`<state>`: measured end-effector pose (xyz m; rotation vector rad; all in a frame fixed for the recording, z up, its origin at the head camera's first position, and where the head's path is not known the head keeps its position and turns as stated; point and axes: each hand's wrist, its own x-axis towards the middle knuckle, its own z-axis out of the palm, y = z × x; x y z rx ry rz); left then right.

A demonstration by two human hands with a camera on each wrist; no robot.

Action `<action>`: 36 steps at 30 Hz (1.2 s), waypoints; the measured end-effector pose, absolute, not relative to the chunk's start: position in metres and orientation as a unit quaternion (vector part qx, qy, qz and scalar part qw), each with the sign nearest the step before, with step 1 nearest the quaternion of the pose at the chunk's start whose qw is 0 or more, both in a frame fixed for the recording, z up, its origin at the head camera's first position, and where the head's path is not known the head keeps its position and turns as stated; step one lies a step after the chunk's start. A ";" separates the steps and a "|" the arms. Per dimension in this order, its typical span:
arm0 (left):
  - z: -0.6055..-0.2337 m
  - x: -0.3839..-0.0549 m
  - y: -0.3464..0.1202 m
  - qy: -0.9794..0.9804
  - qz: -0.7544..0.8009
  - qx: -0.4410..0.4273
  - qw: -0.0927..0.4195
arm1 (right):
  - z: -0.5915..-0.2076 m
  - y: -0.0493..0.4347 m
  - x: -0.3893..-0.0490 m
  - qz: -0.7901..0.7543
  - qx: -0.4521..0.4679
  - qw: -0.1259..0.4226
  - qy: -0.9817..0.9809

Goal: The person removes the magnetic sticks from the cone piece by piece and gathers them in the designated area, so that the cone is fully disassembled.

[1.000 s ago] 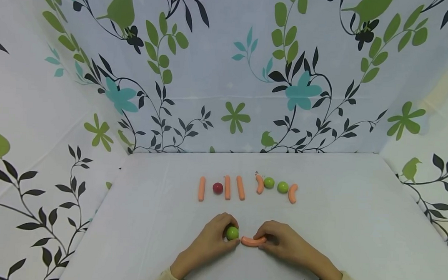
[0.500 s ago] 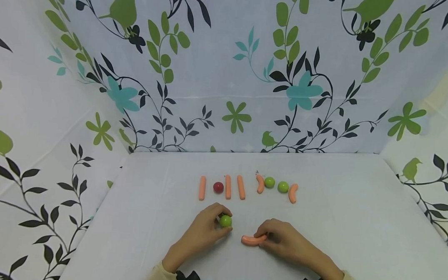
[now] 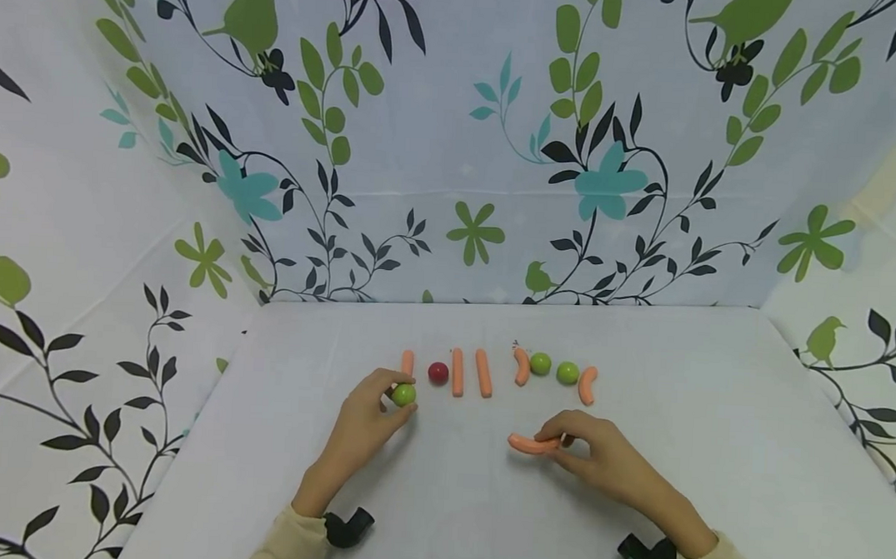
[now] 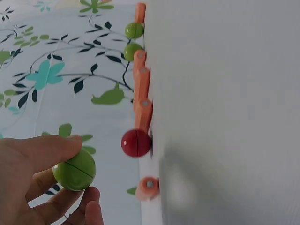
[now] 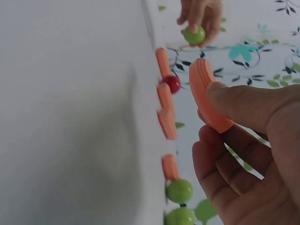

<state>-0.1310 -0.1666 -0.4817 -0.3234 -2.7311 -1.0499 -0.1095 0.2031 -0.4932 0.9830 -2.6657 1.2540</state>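
Observation:
In the head view my left hand pinches a green ball between thumb and fingers, in front of a straight orange stick. The left wrist view shows a dark seam round this ball. Farther right, my right hand grips one end of a curved orange stick. In the right wrist view the held stick points up, off the table, with grooves along its side. A red ball lies just right of the left hand.
Across the white table runs a row of pieces. Past the red ball come straight orange sticks, then a curved stick, two green balls and another curved stick. A leaf-patterned cloth stands behind.
My left hand has carried the green ball away from the curved stick, leftward and toward the back row. The right hand has moved slightly forward and right, with the stick in its grip.

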 end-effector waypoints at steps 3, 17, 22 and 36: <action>-0.482 -0.136 -0.178 -0.923 -0.357 -0.089 0.109 | -0.486 0.214 -0.114 0.399 0.288 0.035 -0.870; -0.495 -0.150 -0.203 -0.903 -0.422 -0.003 0.079 | -0.483 0.266 -0.132 0.363 0.174 0.121 -0.908; -0.502 -0.152 -0.207 -0.893 -0.444 0.016 0.065 | -0.484 0.272 -0.135 0.365 0.098 0.134 -0.916; -0.512 -0.157 -0.211 -0.899 -0.432 0.005 0.063 | -0.499 0.287 -0.143 0.380 0.024 0.129 -0.915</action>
